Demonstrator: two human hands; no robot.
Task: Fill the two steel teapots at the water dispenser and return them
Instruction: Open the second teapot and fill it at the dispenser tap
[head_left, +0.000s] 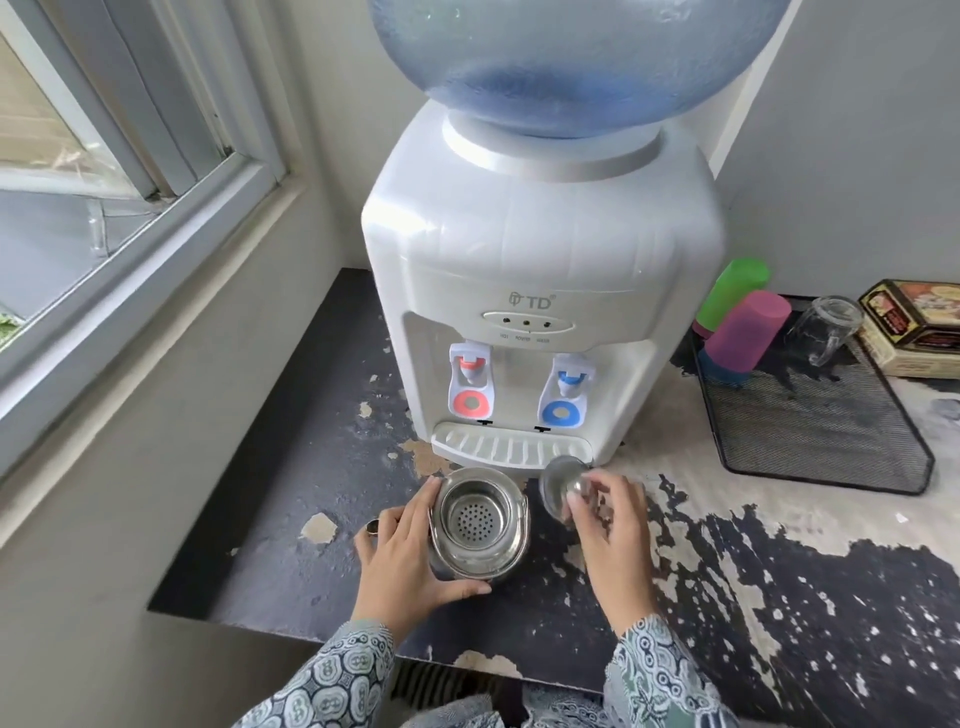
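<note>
A steel teapot (480, 525) stands open on the worn dark counter, just in front of the white water dispenser (540, 291). Inside its mouth sits a perforated strainer basket. My left hand (410, 561) grips the teapot's left side, thumb curled round its near wall. My right hand (610, 525) pinches the steel lid (558, 486) by its knob, holding it tilted to the right of the teapot, near the drip tray (511, 447). The spout tip (372, 527) pokes out left of my left hand. Only one teapot is in view.
The dispenser has a red tap (470, 384) on the left and a blue tap (566, 395) on the right, under a blue water bottle (571, 57). A black mesh tray (815, 415) at the right holds coloured plastic cups (743, 332) and a glass mug (821, 327). A window frames the left wall.
</note>
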